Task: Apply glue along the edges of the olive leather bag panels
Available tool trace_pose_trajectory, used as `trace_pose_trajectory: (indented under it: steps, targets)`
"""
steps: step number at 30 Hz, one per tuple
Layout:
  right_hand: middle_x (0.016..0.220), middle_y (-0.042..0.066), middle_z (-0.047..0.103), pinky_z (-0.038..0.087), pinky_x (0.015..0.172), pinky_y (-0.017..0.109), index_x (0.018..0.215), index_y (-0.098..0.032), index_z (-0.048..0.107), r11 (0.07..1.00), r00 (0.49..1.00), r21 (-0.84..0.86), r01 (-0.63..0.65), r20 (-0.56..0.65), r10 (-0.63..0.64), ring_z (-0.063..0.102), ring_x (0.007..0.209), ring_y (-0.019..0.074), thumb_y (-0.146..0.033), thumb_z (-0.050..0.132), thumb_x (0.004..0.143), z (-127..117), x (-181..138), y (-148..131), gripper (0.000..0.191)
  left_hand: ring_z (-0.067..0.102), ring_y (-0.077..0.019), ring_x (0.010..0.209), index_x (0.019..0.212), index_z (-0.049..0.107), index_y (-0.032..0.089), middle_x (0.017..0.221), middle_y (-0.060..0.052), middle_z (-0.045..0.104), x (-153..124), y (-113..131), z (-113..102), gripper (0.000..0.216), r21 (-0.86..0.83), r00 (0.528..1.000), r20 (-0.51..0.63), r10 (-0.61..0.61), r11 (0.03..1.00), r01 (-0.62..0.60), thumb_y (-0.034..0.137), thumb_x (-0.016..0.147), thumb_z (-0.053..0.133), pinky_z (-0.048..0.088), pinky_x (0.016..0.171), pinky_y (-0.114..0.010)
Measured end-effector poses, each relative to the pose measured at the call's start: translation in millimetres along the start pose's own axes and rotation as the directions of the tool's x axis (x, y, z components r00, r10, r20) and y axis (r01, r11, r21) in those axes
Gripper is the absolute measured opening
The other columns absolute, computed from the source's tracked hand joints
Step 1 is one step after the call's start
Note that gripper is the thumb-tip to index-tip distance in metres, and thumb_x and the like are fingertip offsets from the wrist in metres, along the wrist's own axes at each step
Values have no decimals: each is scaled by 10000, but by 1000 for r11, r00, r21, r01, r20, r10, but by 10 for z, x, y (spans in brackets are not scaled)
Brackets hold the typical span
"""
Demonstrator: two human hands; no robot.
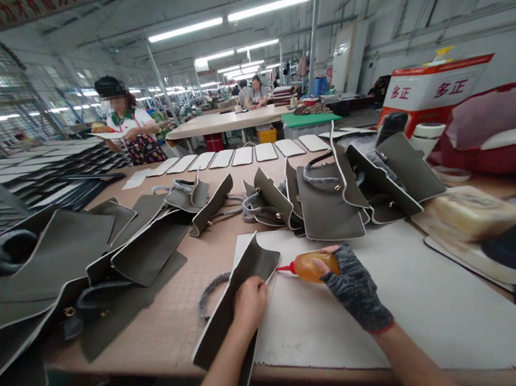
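My left hand is bare and closed on a dark grey bag panel with pale edges, which is held tilted and folded over the white board. A wrapped handle sticks out from the panel's left side. In my right hand, covered by a dark grey fingerless glove, is a squeeze bottle of amber liquid. The bottle lies sideways, and its red nozzle points left at the panel's pale upper right edge. Whether the tip touches that edge I cannot tell.
Several similar grey bag panels with handles lie behind the board, and more panels are piled at left. A row of white-faced panels lines the far edge. At right are a yellowish block and a white-and-orange container. A person stands beyond the table.
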State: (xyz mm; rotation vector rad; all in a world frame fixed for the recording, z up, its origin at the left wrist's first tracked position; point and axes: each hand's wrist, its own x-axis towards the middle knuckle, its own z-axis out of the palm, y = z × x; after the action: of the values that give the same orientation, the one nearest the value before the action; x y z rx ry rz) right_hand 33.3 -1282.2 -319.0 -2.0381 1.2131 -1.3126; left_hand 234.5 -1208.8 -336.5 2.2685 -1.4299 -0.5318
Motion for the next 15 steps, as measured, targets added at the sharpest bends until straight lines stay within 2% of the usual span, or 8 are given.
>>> trace_pose_trajectory:
  steps: [7,12,15]
  targets:
    - [874,60,544,453,740,350,904,-197,483,990,991,53,-132,45,130,526,792,198,-456,507,772,14,-109,90,292,564,-131,744,797,623,161,838,-47,644,9,-11,10,191,1,1000,8,6,1000,-6,227,791,444,343,620,-203]
    - [879,66,544,447,747,359,910,-189,485,992,993,43,-118,-16,119,529,793,202,-449,503,777,13,-102,106,293,560,-127,741,794,619,162,831,-43,639,28,-48,41,183,9,1000,8,3,1000,-3,230,793,449,335,608,-195]
    - [894,71,546,444,759,358,922,-187,488,994,995,37,-99,-8,99,529,808,202,-443,508,776,6,-89,96,295,556,-124,726,782,616,160,813,-42,635,28,-37,33,173,-11,1000,3,2,1000,-2,226,786,456,332,600,-194]
